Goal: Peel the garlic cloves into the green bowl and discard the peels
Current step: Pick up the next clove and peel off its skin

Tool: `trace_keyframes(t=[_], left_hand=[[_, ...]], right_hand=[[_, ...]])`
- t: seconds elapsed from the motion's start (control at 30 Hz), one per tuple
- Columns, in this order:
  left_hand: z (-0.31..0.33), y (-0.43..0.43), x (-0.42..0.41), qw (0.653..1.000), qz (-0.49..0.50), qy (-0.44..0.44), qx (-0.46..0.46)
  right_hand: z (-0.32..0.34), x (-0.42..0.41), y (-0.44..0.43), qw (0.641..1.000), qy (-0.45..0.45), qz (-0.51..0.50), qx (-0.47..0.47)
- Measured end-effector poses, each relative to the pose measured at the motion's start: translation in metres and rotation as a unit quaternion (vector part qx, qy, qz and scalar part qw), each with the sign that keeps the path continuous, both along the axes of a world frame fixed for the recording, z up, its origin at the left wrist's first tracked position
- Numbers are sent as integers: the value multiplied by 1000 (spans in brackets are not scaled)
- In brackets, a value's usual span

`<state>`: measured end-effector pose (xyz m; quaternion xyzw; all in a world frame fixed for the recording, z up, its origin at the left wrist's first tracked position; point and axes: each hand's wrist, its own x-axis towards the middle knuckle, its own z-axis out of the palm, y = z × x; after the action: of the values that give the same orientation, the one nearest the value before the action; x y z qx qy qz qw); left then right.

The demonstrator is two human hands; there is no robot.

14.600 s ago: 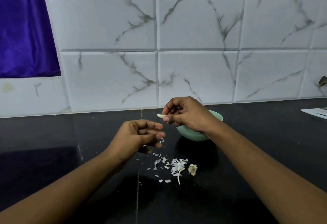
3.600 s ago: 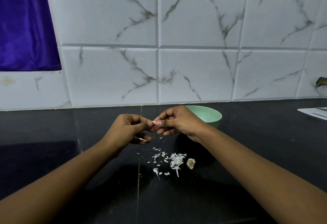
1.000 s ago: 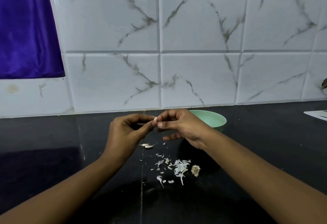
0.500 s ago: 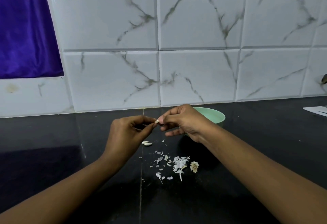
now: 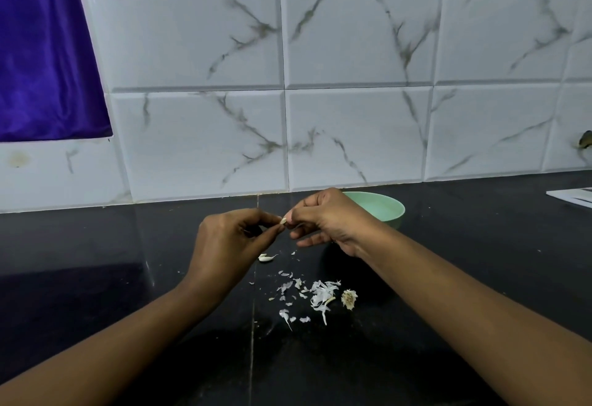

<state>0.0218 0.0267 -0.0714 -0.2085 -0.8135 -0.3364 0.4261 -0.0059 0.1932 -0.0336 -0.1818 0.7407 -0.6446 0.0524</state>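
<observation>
Black glossy counter (image 5: 96, 261) runs under white marbled tiles (image 5: 352, 133), with a purple cloth (image 5: 41, 53) hanging at the far left and a white sheet (image 5: 573, 197) at the right edge. Near us lie scattered peels (image 5: 317, 293), a dry root stub (image 5: 348, 298) just right of them, and a small pale garlic piece (image 5: 266, 257) beneath the left hand (image 5: 230, 245). Both hands meet above the counter and we see them pinching one clove (image 5: 283, 220) between their fingertips, the right hand (image 5: 330, 219) with lower fingers loosely out. That hand hides the left part of the green bowl (image 5: 384, 210) behind it; we cannot tell what the bowl holds.
</observation>
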Motion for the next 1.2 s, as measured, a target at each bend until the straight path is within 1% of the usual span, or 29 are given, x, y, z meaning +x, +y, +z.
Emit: trace_keyframes(t=[0.17, 0.37, 0.53, 0.7, 0.87, 0.97, 1.07, 1.13, 1.2], left_hand=[[-2, 1, 0, 1000, 0, 3, -6], [-1, 4, 1, 999, -4, -30, 22], [0, 8, 2, 991, -41, -92, 89], [2, 9, 5, 979, -78, -131, 134], [1, 14, 4, 948, -135, -193, 213], [2, 14, 3, 916, -174, -234, 276], [4, 14, 2, 884, -196, -265, 332], [5, 14, 3, 875, -204, -278, 341], [6, 15, 3, 868, -209, -289, 347]], right_hand=[[-3, 1, -6, 998, 37, -43, 18], [-5, 1, -9, 998, 29, -51, -3], [-5, 0, -8, 999, 3, -28, -22], [-4, 0, -6, 1000, -2, -11, -4], [-3, -1, -4, 999, 4, -10, 34], [2, -3, 1, 999, -7, -8, 48], [9, -5, 14, 998, -22, 21, 57], [12, -5, 21, 992, 0, 42, 120], [11, -5, 24, 981, 37, 43, 187]])
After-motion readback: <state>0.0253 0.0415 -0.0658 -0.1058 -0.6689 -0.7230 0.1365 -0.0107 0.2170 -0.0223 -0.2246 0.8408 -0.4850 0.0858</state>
